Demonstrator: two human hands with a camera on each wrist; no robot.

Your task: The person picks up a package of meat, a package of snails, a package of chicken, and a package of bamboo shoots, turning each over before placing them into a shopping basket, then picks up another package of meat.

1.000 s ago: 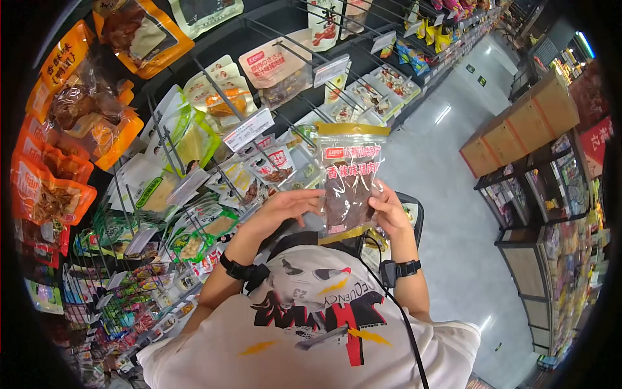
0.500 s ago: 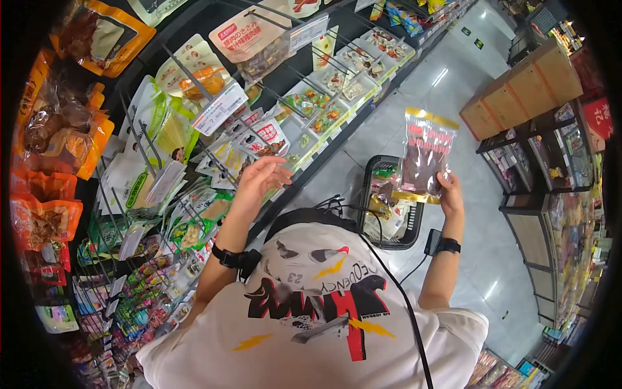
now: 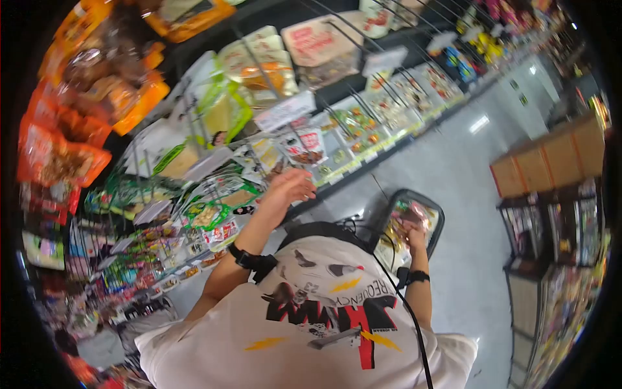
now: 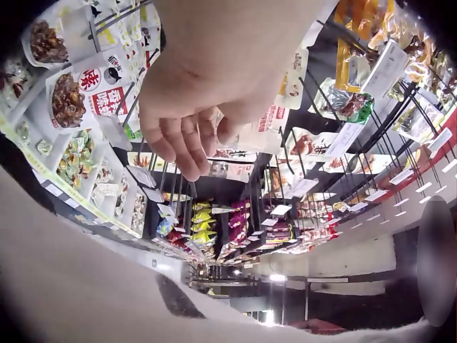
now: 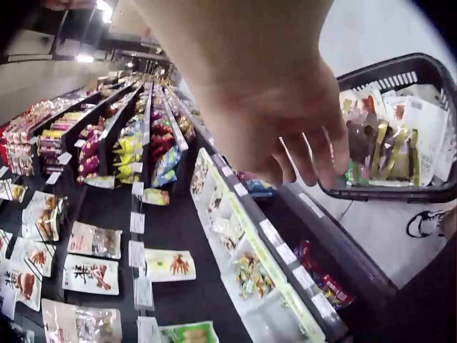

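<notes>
Setting was a shop aisle with a pale, glossy floor (image 3: 453,175) that reflected the ceiling lights. A display rack (image 3: 214,129) of wire pegs ran along the person's left side, hung with snack packets (image 3: 65,162) in orange, green and white, with price tags clipped to the peg ends. Cardboard boxes (image 3: 551,162) stood across the aisle above dark shelving.

The left hand (image 3: 291,187) was raised towards the rack, close to the hanging packets; in the left wrist view its fingers (image 4: 187,146) hung loosely curled and held nothing.

The right hand (image 3: 413,232) was lowered over a black shopping basket (image 3: 435,217) that sat on the floor just beside the person. In the right wrist view the fingers (image 5: 314,161) were relaxed and extended above the basket rim (image 5: 385,71), grasping nothing. A packet of dark meat snack with yellow edging (image 5: 375,146) lay inside the basket among other packets, apart from the fingertips. The head view was motion-blurred, so finer label details could not be read.
</notes>
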